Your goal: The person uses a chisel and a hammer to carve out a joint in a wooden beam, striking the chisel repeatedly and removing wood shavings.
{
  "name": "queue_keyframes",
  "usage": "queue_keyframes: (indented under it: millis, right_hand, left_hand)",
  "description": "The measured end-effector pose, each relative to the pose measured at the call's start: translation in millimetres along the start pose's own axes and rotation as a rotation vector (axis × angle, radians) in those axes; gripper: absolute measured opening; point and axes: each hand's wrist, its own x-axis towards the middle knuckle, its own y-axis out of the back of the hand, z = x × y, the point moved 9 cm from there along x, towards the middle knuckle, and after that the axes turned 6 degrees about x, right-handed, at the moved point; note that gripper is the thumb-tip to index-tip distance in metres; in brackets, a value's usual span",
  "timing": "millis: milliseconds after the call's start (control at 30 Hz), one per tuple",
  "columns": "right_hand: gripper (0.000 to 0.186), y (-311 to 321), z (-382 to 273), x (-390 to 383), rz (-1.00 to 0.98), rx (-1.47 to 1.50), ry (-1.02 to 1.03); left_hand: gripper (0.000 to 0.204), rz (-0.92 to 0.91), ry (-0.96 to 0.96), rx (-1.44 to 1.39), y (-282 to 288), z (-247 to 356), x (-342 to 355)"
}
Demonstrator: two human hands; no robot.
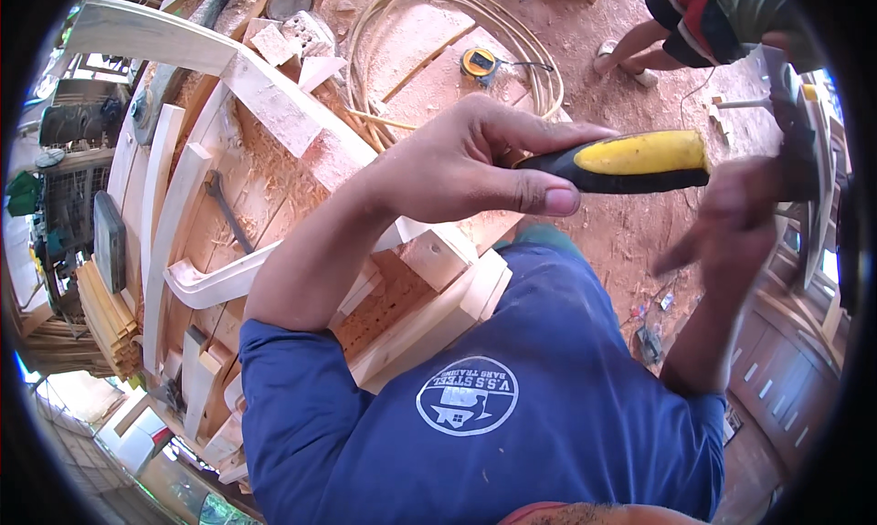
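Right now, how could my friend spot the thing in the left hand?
Find the blue shirt, then follow its left sleeve up to the left hand. That hand grips a chunky handle pointing right. It's long and black with a yellow patch, unlike the rounder yellow tape measure lying beyond the hand.

Free room: gap R of ctr, below yellow/blk handle (639, 155), bounded by R hand (735, 210) on R side; floor (603, 242) seen thru, hand could be passed there. Slot betw. handle end & R hand: narrow. Upper ctr: inside of coil (558, 78) reachable from above, part-blocked by tape measure (479, 64).
Obstacles: pale beam (283, 105), upper L, bench crossed diag.; slats (183, 196), mid L, only tight slots left betw.; dark tool (793, 132), upper R, blurred; person (699, 32), upper R, passage narrowed.
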Motion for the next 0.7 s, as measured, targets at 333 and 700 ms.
queue_keyframes:
  millis: [333, 700]
  right_hand:
    - [0.008, 15, -10, 14, 0.194, 0.502, -0.053]
    - [0.010, -8, -8, -3, -0.003, 0.054, 0.004]
  left_hand:
    - [0.058, -0.017, 0.020, -0.001, 2, 1, -3]
    - [0.058, 0.040, 0.045, -0.045, 7, -7, -10]
